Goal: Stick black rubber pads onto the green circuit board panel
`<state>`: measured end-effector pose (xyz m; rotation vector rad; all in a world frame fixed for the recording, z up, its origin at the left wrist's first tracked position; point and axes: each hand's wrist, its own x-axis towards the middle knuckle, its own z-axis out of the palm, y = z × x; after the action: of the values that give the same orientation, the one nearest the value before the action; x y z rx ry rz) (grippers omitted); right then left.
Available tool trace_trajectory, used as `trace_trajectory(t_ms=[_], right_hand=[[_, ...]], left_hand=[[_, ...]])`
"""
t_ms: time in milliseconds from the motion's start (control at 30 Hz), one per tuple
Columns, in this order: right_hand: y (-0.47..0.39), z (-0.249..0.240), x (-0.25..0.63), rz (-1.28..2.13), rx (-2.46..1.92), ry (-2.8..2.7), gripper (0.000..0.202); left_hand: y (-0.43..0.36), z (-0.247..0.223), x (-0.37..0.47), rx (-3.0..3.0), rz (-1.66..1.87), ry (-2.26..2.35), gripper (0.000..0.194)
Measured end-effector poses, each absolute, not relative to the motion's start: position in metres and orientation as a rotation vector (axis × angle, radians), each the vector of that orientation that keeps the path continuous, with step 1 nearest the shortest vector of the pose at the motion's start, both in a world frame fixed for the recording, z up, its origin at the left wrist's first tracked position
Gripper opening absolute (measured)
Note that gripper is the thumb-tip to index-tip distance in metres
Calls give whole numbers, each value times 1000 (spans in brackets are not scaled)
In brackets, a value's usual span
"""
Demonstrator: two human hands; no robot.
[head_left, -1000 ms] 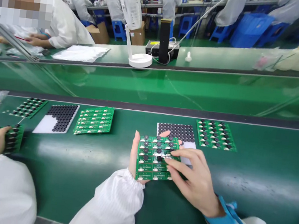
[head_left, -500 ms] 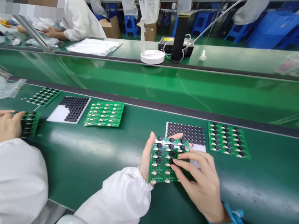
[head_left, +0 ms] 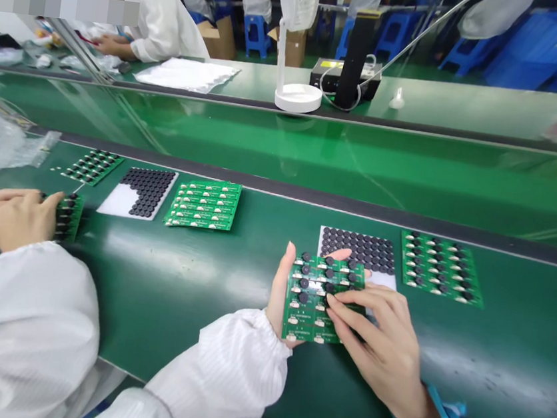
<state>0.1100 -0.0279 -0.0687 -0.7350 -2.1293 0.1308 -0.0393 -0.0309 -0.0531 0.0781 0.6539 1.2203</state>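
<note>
My left hand (head_left: 278,296) grips a green circuit board panel (head_left: 303,320) by its left edge and from beneath, above the table. Round black buzzers (head_left: 304,284) sit on its upper rows, while white connectors show bare lower down. Against the middle column, the fingertips of my right hand (head_left: 384,342) are pinched on a round black buzzer (head_left: 328,299), mostly covered by the fingers. Just behind the panel lies a white foam sheet (head_left: 385,280) with black buzzers in rows, partly hidden by my hands. A blue strap circles my right wrist.
Right of the foam sheet lies a filled board panel (head_left: 440,268). Leftward are a stack of boards (head_left: 203,205), another foam sheet (head_left: 117,201) and a further panel (head_left: 93,166). A co-worker's hand (head_left: 20,220) holds a board. A fan (head_left: 298,97) stands on the raised shelf behind.
The view has shifted slightly, so the scene sits a little differently. My right fingers have drawn closer together at the middle column; my left hand keeps its hold on the panel.
</note>
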Motion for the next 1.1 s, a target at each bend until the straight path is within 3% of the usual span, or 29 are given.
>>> trace_trajectory(t_ms=[133,433,1100], right_hand=[[-28,-67,109,115,-712,-2143,26],[-26,-67,109,142,-697,-2192,24],[-25,-71,114,7,-936,-2176,37]], left_hand=[[-28,-55,-42,166,1120,547,78],[-26,-58,-44,150,1103,445,87],[-34,-63,-40,310,1095,799,69]])
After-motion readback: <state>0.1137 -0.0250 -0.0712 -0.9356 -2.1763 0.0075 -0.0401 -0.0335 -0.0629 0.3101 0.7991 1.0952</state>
